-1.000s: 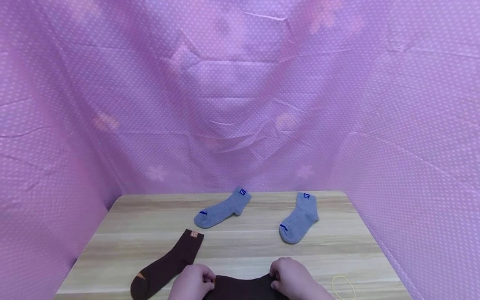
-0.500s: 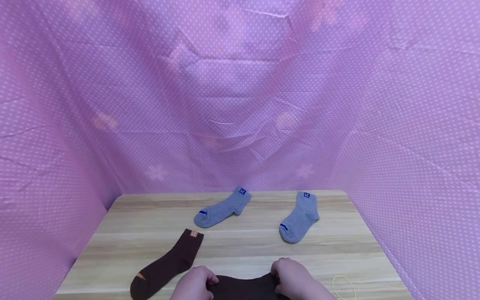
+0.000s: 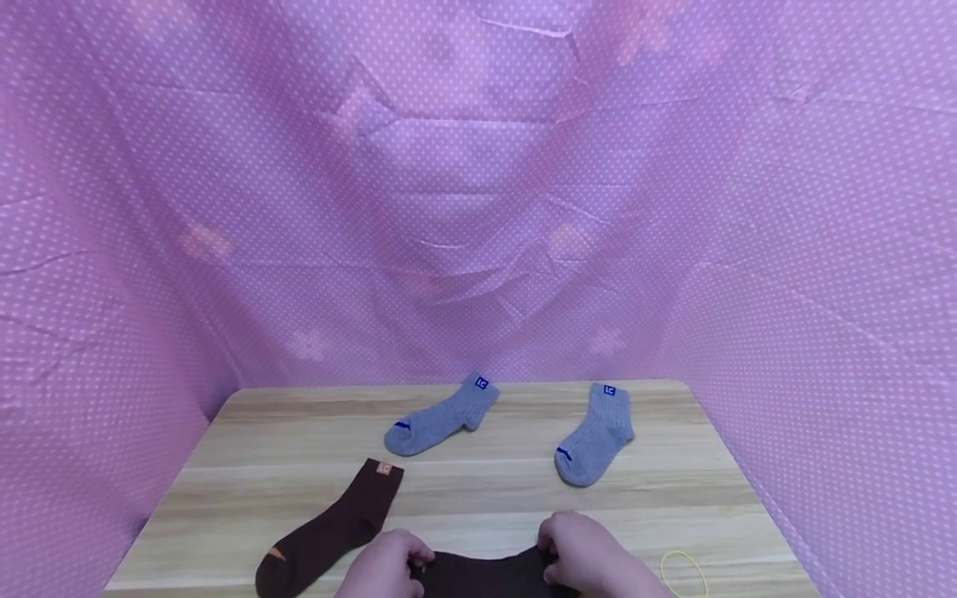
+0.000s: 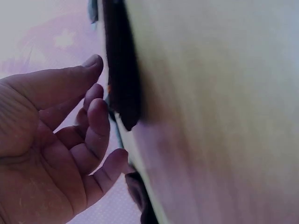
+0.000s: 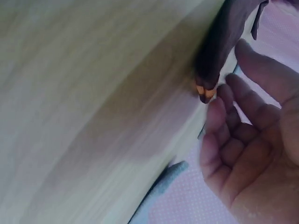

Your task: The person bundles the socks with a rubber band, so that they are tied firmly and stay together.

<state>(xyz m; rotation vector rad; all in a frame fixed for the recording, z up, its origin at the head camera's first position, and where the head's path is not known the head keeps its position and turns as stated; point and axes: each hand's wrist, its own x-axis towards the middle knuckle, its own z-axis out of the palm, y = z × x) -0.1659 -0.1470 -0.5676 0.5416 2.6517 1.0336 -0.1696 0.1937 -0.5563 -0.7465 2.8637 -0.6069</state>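
A dark brown sock lies across the front of the table, cut off by the bottom of the head view. At its left end is my left hand, thumb and fingers loosely bent and apart in the left wrist view, fingertips beside the dark fabric. My right hand is at the other end; the right wrist view has its relaxed fingers by the sock's orange-marked tip. Whether the fingertips touch the fabric is hard to tell. A second brown sock with an orange toe mark lies flat to the left.
Two grey socks with blue labels lie toward the back of the wooden table, one left of centre and one to the right. A thin yellow loop rests at the front right. Pink dotted cloth hangs around the table.
The left hand has loosened from a pinch at the sock's left end, its fingers now spread a little over the edge. The right hand stays nearly in place.
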